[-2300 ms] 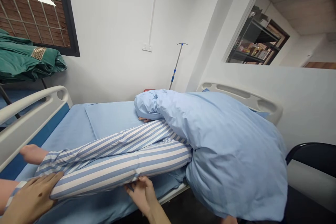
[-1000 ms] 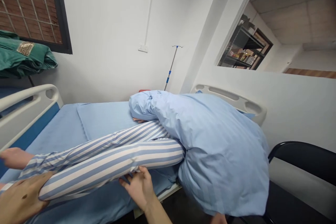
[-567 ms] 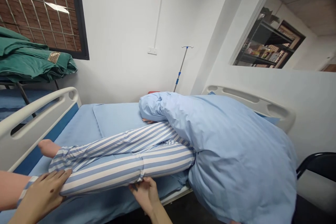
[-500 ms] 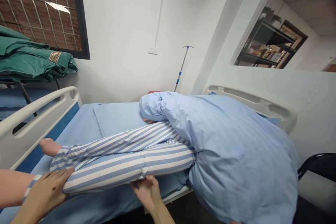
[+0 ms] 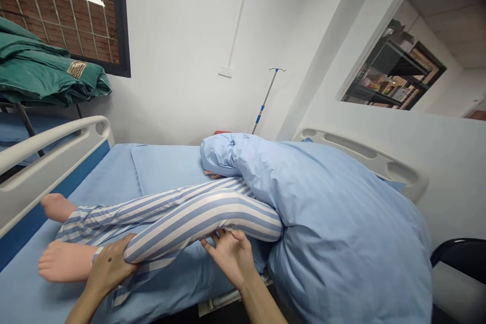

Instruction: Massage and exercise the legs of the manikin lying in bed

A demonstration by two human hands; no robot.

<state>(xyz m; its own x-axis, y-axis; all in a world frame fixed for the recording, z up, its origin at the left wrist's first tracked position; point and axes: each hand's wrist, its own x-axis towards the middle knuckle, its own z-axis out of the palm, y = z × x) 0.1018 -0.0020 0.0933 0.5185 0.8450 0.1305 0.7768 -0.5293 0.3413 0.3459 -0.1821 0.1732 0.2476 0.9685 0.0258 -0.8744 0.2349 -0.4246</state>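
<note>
A lying figure in blue-and-white striped pyjamas has its upper body under a light blue quilt. Its near leg is bent and raised at the knee, and its bare foot rests on the sheet. My left hand grips that leg just above the ankle. My right hand is under the thigh near the knee, fingers spread and palm up. The far leg lies straight, ending in a bare foot. The head and chest are hidden.
The bed's blue sheet lies between a white side rail and a white headboard. An IV pole stands behind the bed. Folded green cloth lies by the barred window. A black chair back is at the right.
The near leg has gone from lying almost straight to bent with the knee raised. My left hand has shifted down to the ankle, and my right hand has moved right under the thigh.
</note>
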